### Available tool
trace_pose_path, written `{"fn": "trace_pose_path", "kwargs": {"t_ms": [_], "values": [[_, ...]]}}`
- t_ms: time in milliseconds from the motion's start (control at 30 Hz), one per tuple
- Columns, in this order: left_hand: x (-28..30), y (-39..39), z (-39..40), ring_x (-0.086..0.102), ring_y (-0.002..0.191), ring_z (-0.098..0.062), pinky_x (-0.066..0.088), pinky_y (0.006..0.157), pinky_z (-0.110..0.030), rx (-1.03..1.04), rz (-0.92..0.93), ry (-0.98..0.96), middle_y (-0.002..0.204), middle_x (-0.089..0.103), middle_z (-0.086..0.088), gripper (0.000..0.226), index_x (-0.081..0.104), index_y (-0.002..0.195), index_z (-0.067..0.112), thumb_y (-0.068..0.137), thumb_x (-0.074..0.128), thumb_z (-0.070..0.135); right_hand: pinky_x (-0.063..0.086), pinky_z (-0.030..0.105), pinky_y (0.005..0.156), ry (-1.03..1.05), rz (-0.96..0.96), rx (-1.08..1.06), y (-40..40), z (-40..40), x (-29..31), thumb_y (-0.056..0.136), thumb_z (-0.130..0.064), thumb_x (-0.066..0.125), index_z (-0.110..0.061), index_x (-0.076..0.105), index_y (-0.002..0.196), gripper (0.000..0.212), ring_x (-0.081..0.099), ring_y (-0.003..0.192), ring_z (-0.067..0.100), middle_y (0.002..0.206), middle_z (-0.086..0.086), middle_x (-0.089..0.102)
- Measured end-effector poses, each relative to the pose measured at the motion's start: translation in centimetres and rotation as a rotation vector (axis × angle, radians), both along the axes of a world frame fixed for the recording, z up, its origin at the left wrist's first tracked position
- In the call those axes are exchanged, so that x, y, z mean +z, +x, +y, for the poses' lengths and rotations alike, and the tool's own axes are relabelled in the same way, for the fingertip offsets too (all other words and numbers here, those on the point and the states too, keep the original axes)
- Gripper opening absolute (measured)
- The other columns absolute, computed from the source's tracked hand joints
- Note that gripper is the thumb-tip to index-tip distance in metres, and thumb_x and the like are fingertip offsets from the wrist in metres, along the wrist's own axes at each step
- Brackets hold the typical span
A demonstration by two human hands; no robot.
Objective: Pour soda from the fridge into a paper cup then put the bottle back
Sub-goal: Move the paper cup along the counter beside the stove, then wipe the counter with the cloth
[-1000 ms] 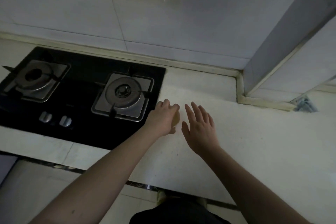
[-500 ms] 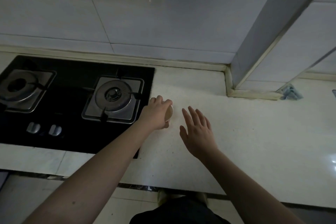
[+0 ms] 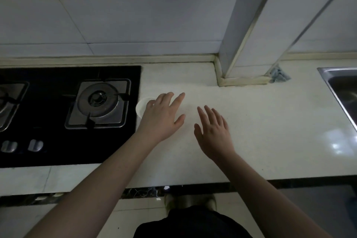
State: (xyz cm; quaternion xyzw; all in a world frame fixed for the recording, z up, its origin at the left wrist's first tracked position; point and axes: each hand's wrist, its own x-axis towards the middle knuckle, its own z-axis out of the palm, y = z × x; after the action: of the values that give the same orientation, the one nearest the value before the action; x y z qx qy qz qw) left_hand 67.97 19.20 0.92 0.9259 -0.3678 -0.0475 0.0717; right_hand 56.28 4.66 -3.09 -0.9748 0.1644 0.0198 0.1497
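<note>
The paper cup (image 3: 142,106) stands upright on the pale desk (image 3: 260,121), just beside the right edge of the black gas hob (image 3: 58,114). Only its white rim and part of its left wall are visible; the remainder is covered by the left hand (image 3: 161,117).

The left hand is positioned over the cup's right side with fingers extended and spread, thumb pointing right. Its grip is apart and holds nothing; contact between the hand and the cup rim cannot be determined from this view.

The right hand (image 3: 214,131) is well to the right of the cup, above the bare desk, fingers straight and slightly fanned, grip apart, holding nothing. The two hands are near each other but do not touch.

A steel sink (image 3: 340,87) occupies the right edge. A tiled wall (image 3: 116,15) and a tiled column (image 3: 251,25) stand behind the desk.
</note>
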Motion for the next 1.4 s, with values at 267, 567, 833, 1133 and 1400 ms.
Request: {"fn": "trace_pose_path", "kwargs": {"t_ms": [267,567,833,1133,1400], "values": [[-0.3,-7.6,-7.0,0.019,0.147,-0.025,0.024,0.114,-0.047,-0.201,-0.006,0.101,0.161,0.022,-0.004,0.061,0.023,0.152,0.027,0.097,0.033,0.051,0.008,0.041,0.119,-0.012,0.052,-0.186,-7.4,-5.1,0.4,0.100,-0.050,0.016,-0.027,0.007,0.152,0.058,0.006,0.148,0.023,0.161,0.003,0.011],[-0.2,-19.3,-17.8,0.017,0.148,-0.022,0.024,0.113,-0.043,-0.447,-0.031,0.135,0.162,0.019,-0.002,0.061,0.024,0.153,0.028,0.097,0.037,0.049,0.017,0.046,0.118,-0.059,-0.050,-0.427,-21.5,-13.0,1.8,0.093,-0.051,0.007,-0.022,0.026,0.150,0.066,0.024,0.144,0.026,0.154,0.008,0.032],[0.1,-28.5,-26.8,0.024,0.146,-0.024,0.032,0.109,-0.047,-0.581,-0.073,0.135,0.160,0.025,-0.001,0.061,0.032,0.150,0.032,0.092,0.036,0.051,0.033,0.047,0.108,-0.094,-0.124,-0.635,-31.8,-19.1,1.0,0.095,-0.042,0.031,-0.017,0.048,0.139,0.053,0.046,0.130,0.031,0.139,0.012,0.052],[-0.9,-30.4,-33.7,0.047,0.132,-0.029,0.048,0.091,-0.048,-0.625,-0.015,0.081,0.146,0.049,-0.008,0.062,0.052,0.139,0.023,0.084,0.039,0.049,0.034,0.047,0.107,-0.117,-0.140,-0.661,-34.2,-25.4,0.9,0.095,-0.043,0.032,-0.017,0.047,0.139,0.053,0.046,0.130,0.030,0.140,0.011,0.051],[-3.2,-25.8,-40.1,0.027,0.144,-0.022,0.035,0.106,-0.044,-0.502,0.016,0.044,0.157,0.031,-0.003,0.058,0.034,0.149,0.029,0.094,0.043,0.045,0.028,0.049,0.113,-0.083,-0.062,-0.538,-30.1,-33.5,-0.3,0.096,-0.047,0.022,-0.020,0.033,0.147,0.059,0.032,0.140,0.030,0.150,0.010,0.038]]}}
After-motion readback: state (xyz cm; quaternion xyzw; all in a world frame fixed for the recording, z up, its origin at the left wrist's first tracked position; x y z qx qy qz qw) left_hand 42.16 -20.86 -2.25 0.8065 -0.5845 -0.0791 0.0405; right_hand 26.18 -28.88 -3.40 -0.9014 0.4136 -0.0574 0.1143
